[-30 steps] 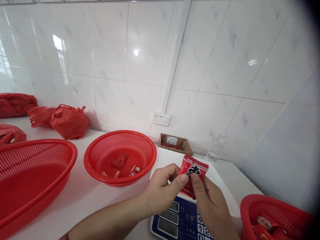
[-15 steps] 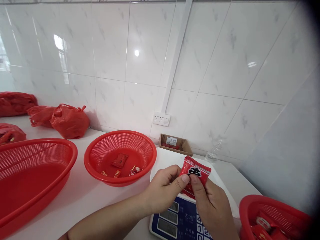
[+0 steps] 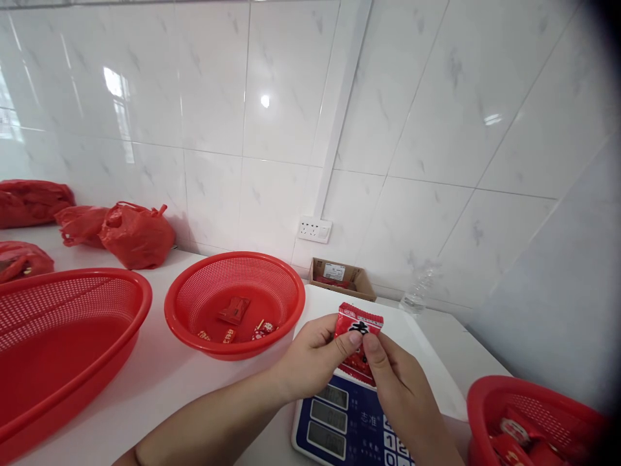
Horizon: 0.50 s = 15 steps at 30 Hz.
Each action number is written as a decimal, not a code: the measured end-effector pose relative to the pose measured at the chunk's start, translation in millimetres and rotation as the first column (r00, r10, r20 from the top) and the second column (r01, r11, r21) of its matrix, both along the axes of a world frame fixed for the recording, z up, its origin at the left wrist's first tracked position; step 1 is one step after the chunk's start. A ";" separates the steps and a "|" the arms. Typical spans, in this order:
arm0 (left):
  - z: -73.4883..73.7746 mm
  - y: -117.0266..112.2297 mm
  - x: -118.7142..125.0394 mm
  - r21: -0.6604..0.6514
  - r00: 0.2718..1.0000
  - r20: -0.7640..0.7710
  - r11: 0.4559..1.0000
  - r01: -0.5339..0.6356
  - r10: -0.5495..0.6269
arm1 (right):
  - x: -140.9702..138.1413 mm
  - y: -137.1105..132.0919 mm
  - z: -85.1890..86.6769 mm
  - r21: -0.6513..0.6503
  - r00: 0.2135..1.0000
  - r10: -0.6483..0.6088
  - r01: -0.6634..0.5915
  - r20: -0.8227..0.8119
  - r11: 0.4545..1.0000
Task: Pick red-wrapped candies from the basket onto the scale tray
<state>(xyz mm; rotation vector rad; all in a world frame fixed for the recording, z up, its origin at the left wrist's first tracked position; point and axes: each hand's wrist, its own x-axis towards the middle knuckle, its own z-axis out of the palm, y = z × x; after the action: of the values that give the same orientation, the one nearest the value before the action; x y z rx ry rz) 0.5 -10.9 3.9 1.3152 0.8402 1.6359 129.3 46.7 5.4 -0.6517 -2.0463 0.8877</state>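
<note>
A small red snack packet (image 3: 358, 317) with a black character and white print is held between both hands. My left hand (image 3: 315, 353) is closed on its left side, thumb across the front. My right hand (image 3: 400, 382) grips the right side, its thumb beside the left one. The packet is upright above a digital scale (image 3: 427, 353) with a white platform and a blue keypad panel. Part of the keypad is hidden by my right hand. To the left, a round red basket (image 3: 180, 323) contains several small packets, among them a flat red one (image 3: 234, 310).
A long red basket (image 3: 138, 294) stands at far left, and another red basket (image 3: 485, 388) with red packets at lower right. Tied red plastic bags (image 3: 138, 236) sit along the wall. Behind the scale are an open cardboard box (image 3: 366, 285) and a clear plastic bottle (image 3: 418, 294).
Both hands have shifted slightly left with the red snack packet, which is now turned more upright. The baskets, the scale and the bags stay in place.
</note>
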 end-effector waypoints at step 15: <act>-2.8 0.6 3.4 0.009 1.000 -0.018 1.000 -0.006 0.006 | -5.3 -8.4 8.6 0.190 0.994 -0.092 0.102 -0.063 0.976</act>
<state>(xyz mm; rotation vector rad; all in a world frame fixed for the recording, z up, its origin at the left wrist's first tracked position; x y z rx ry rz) 3.9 -10.3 1.1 1.3362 0.8495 1.6362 124.1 38.2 14.0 -0.6084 -2.0037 0.6343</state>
